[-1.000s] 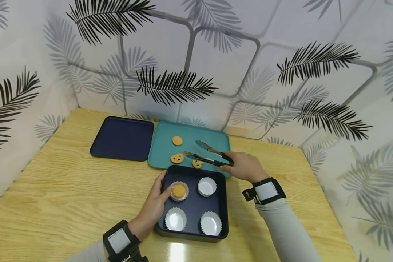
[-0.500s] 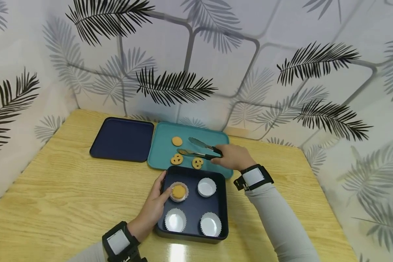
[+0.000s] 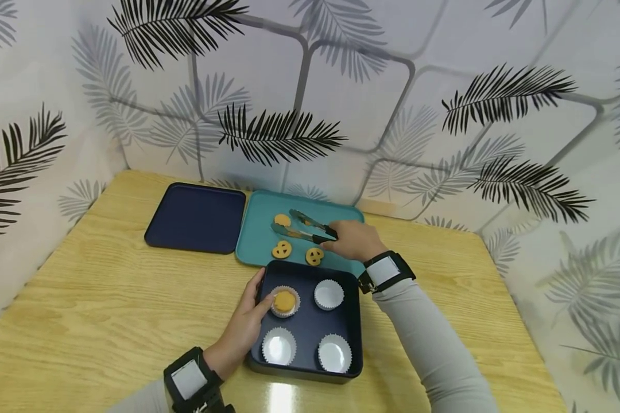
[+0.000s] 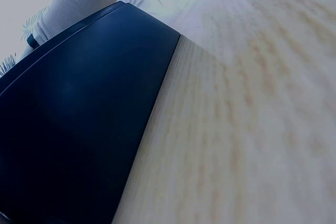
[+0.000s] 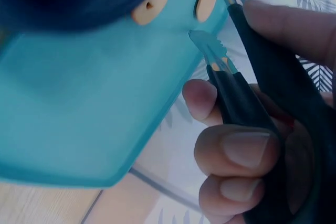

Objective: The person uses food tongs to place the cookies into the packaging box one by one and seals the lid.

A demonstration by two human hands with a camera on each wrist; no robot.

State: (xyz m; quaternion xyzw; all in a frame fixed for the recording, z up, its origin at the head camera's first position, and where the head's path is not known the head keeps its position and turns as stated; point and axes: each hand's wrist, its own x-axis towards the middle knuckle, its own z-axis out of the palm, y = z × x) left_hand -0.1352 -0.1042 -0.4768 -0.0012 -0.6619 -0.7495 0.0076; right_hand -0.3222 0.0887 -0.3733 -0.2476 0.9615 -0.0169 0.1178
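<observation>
In the head view my right hand (image 3: pixel 355 241) grips metal tongs (image 3: pixel 302 234) by their black handles over the teal tray (image 3: pixel 258 232). The tongs' arms are spread, their tips at either side of a plain round cookie (image 3: pixel 282 219). Fingers curl round the handles (image 5: pixel 236 98) in the right wrist view, with the round cookie (image 5: pixel 206 4) near the tips. My left hand (image 3: pixel 245 318) holds the left wall of a dark square box (image 3: pixel 307 376), thumb over the rim. The thumb tip reaches a paper cup holding a round cookie (image 3: pixel 285 302).
Three white paper cups, one of them at the back right (image 3: pixel 329 295), stand in the box. Two cookies with holes (image 3: pixel 281 249) lie on the teal tray near the box's far rim. A navy tray (image 3: pixel 196 221) lies to the left. A patterned backdrop (image 3: pixel 392 115) rises behind the wooden table (image 3: pixel 108 281).
My right hand has moved left and away from me with the tongs, bringing their tips from beside the holed cookies to the round cookie. The left hand and box stay in place.
</observation>
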